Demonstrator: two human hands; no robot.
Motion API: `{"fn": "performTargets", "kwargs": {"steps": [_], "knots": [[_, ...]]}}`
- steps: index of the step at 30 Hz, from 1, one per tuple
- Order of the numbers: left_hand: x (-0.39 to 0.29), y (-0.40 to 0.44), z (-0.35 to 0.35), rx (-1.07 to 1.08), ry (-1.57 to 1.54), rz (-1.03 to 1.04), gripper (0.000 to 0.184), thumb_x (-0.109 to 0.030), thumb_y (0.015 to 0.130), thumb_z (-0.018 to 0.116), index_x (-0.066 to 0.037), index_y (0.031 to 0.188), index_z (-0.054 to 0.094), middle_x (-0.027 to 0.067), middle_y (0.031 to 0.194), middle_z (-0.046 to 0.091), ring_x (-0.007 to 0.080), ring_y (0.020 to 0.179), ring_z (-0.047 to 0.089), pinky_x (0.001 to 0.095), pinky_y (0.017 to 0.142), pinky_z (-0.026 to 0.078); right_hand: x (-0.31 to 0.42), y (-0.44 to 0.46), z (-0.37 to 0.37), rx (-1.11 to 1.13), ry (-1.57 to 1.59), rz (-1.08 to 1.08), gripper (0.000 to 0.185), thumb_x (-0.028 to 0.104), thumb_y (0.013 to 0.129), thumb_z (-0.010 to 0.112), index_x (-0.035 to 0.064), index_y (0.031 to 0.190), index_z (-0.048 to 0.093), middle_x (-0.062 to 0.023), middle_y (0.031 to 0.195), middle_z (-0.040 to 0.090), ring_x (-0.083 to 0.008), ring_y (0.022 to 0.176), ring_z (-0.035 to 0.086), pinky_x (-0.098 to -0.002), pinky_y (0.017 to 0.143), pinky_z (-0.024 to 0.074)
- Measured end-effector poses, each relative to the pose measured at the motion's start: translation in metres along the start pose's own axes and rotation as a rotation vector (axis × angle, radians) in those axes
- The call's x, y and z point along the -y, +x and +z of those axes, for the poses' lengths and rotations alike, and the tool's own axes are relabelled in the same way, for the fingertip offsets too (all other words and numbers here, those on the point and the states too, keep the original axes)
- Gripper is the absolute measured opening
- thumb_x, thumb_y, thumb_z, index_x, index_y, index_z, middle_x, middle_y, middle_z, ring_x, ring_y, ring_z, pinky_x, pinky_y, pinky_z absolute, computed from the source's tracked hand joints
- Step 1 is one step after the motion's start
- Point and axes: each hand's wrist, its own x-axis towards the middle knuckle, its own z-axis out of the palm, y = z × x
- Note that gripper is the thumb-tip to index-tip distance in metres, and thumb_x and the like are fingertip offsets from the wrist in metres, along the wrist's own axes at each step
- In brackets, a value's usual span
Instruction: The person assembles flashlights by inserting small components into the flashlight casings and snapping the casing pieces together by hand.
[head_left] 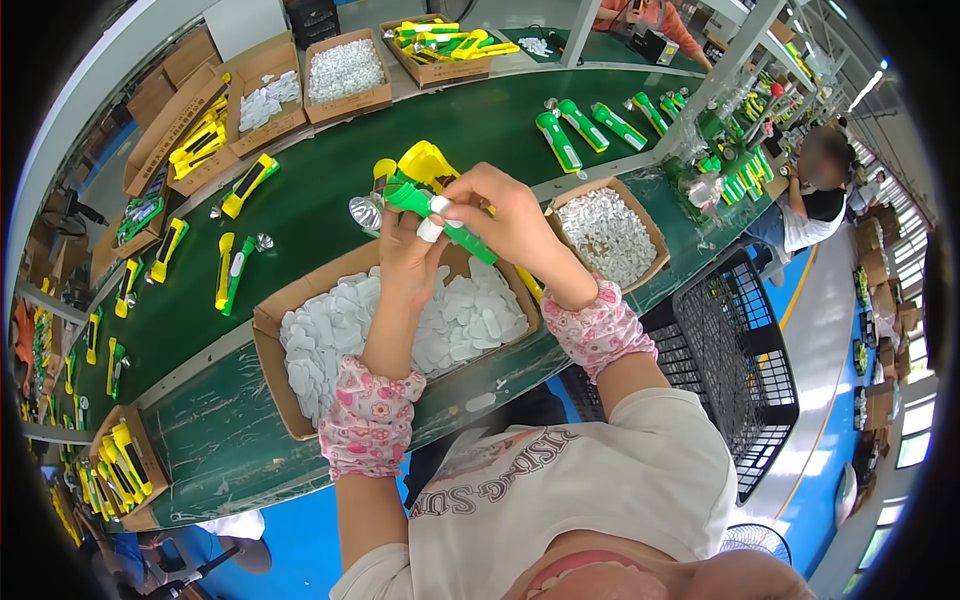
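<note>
My left hand [405, 245] is closed around a green flashlight body [472, 242], held tilted above the parts box. A small white piece [430, 230] shows by its fingers. My right hand [505, 205] pinches another small white piece [440, 204] against the flashlight's side. Just behind the hands are a yellow flashlight casing [425, 160] and a silver reflector [365, 212]; the hands partly cover them. Below my wrists, a cardboard box [268, 330] holds many flat white oval pieces [340, 320].
Right of my hands stands a box of small clear white parts [605, 230]. Green flashlights [560, 142] and yellow casings [245, 190] lie on the green belt [320, 180]. Boxes line its far side. A black crate [740, 370] is at my right; a co-worker [815, 190] sits beyond.
</note>
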Motion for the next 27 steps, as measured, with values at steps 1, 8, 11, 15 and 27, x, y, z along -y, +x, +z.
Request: {"fn": "performTargets", "kwargs": {"steps": [1, 8, 11, 15, 27], "knots": [[0.000, 0.001, -0.002, 0.000, -0.006, 0.000, 0.062, -0.012, 0.083, 0.072, -0.011, 0.133, 0.034, 0.0097, 0.125, 0.049, 0.0247, 0.116, 0.053, 0.0423, 0.095, 0.049, -0.001, 0.002, 0.001, 0.015, -0.002, -0.010, 0.015, 0.002, 0.079, 0.070, 0.0021, 0.093, 0.065, -0.0067, 0.083, 0.058, -0.0153, 0.071, 0.059, -0.0277, 0.065, 0.0478], [-0.001, 0.001, -0.004, -0.007, -0.081, -0.035, 0.058, -0.007, 0.083, 0.070, -0.011, 0.130, 0.037, 0.0100, 0.126, 0.048, 0.0238, 0.114, 0.053, 0.0425, 0.096, 0.048, -0.009, 0.006, 0.002, 0.050, -0.080, -0.195, 0.015, 0.006, 0.078, 0.071, 0.0043, 0.092, 0.065, -0.0069, 0.083, 0.059, -0.0235, 0.079, 0.058, -0.0350, 0.070, 0.0470], [0.000, 0.000, -0.001, -0.003, -0.128, -0.019, 0.050, -0.014, 0.088, 0.065, -0.010, 0.130, 0.038, 0.0093, 0.125, 0.049, 0.0237, 0.115, 0.052, 0.0433, 0.098, 0.045, 0.001, -0.001, -0.009, -0.074, -0.259, -0.308, 0.026, 0.010, 0.079, 0.072, 0.0037, 0.103, 0.065, -0.0099, 0.093, 0.059, -0.0257, 0.088, 0.057, -0.0360, 0.076, 0.0478], [0.001, 0.002, -0.011, -0.019, -0.279, -0.054, 0.044, -0.037, 0.096, 0.050, -0.008, 0.129, 0.043, 0.0089, 0.126, 0.050, 0.0257, 0.119, 0.048, 0.0427, 0.101, 0.040, 0.001, -0.016, 0.000, -0.173, -0.302, -0.036, 0.048, 0.017, 0.079, 0.074, 0.0040, 0.122, 0.057, -0.0161, 0.104, 0.057, -0.0307, 0.099, 0.056, -0.0375, 0.082, 0.0470], [0.005, 0.007, -0.015, -0.416, -0.272, -0.071, 0.030, -0.025, 0.099, 0.040, -0.004, 0.121, 0.046, 0.0078, 0.109, 0.053, 0.0201, 0.100, 0.054, 0.0382, 0.089, 0.045, -0.026, -0.020, 0.034, 0.078, -0.028, 0.098, 0.031, 0.018, 0.092, 0.057, -0.0015, 0.117, 0.057, -0.0175, 0.098, 0.062, -0.0284, 0.088, 0.062, -0.0344, 0.077, 0.0479]]}}
